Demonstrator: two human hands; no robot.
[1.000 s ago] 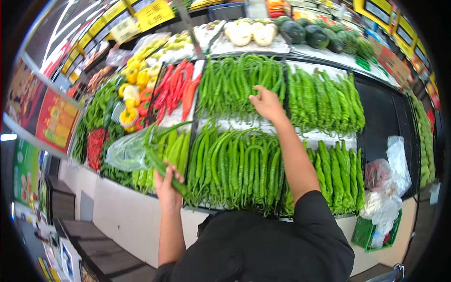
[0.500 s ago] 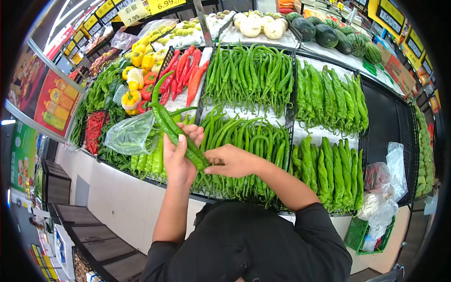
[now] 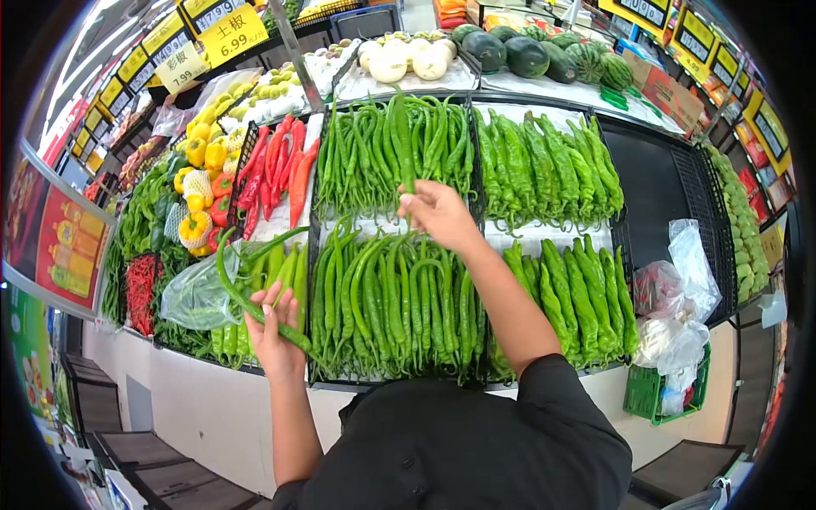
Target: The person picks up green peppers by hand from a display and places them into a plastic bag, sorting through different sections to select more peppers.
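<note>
A long curved green chili pepper lies across my left hand, held between the thumb and the half-curled fingers. My right hand reaches forward over the chili display and pinches another green chili pepper by its lower end, its length pointing away from me. Beneath the right hand are the rear row of green chili peppers and the front row. Beside my left hand sit lighter green peppers and a clear plastic bag.
Red peppers and yellow bell peppers lie to the left. Wrinkled green peppers fill trays on the right, near a black tray. Watermelons stand behind. Plastic bags hang over a green basket.
My hands have moved apart. The right one has gone forward and right with a chili pepper, while the left has dropped lower and left, keeping one. The view has shifted right.
</note>
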